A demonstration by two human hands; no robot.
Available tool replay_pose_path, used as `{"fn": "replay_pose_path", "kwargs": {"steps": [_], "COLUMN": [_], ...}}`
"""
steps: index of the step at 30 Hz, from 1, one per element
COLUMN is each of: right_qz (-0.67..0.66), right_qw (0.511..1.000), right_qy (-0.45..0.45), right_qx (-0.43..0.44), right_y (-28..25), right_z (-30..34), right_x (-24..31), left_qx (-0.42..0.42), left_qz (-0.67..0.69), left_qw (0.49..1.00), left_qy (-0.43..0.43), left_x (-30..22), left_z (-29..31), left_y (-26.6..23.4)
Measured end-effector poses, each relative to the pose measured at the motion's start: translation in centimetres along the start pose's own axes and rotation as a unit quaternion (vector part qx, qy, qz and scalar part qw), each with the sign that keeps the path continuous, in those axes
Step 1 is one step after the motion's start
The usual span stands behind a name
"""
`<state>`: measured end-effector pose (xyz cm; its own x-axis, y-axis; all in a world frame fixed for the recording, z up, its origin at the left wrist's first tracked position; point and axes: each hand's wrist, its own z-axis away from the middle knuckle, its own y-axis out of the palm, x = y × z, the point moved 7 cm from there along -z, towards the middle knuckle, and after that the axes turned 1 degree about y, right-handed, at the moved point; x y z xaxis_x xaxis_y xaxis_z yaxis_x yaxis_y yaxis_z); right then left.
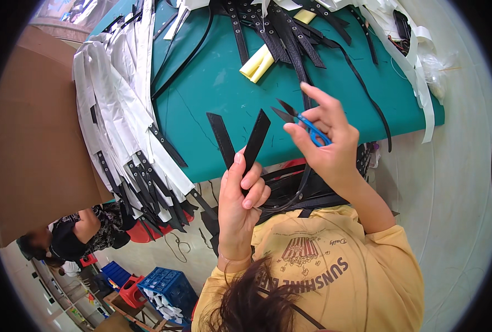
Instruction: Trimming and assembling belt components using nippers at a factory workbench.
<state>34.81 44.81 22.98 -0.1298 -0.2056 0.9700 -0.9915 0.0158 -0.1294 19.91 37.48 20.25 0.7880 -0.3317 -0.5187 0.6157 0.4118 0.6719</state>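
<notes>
My left hand is closed round two black strap ends, which spread upward in a V before the near edge of the green table. To the right, my right hand holds a pair of thread snips with blue handles and dark pointed blades. Its blades are apart and point up and left toward the straps, not touching them. The index finger is stretched out above the snips. From the left hand, the lower run of the straps is hidden by the palm and fingers.
Black eyeleted straps lie heaped at the far side with yellow rolled pieces. White strips with black ends hang over the left edge. A brown board stands left. Blue crate and another person are lower left.
</notes>
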Motion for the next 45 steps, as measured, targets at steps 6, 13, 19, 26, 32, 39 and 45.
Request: {"fn": "replay_pose_path", "kwargs": {"steps": [6,13,19,26,32,39,45], "right_qz": [0.105,0.149,0.041,0.077,0.007,-0.008,-0.115], "right_qw": [0.967,0.964,0.98,0.98,0.995,0.997,0.992], "right_qy": [-0.228,-0.217,-0.194,-0.174,-0.089,-0.05,0.034], "right_qx": [0.043,0.033,0.031,0.051,0.037,0.056,0.033], "right_y": [1.6,2.3,2.5,2.9,3.5,3.8,3.4], "right_z": [0.7,1.5,1.7,2.0,2.2,2.4,1.3], "right_x": [2.8,2.3,2.8,3.1,2.3,1.6,0.1], "left_qx": [0.008,0.038,0.105,0.131,0.079,0.084,0.103], "left_qz": [0.022,0.0,-0.027,-0.025,-0.052,-0.039,-0.005], "left_qw": [1.0,0.999,0.994,0.99,0.993,0.994,0.994], "left_qy": [-0.018,-0.002,0.033,0.04,0.066,0.062,0.037], "left_x": [0.1,1.0,1.6,1.8,1.9,1.9,1.8], "left_z": [0.2,0.9,1.0,0.9,0.8,0.7,0.4], "left_y": [0.3,1.2,1.7,1.5,0.6,0.0,0.1]}}
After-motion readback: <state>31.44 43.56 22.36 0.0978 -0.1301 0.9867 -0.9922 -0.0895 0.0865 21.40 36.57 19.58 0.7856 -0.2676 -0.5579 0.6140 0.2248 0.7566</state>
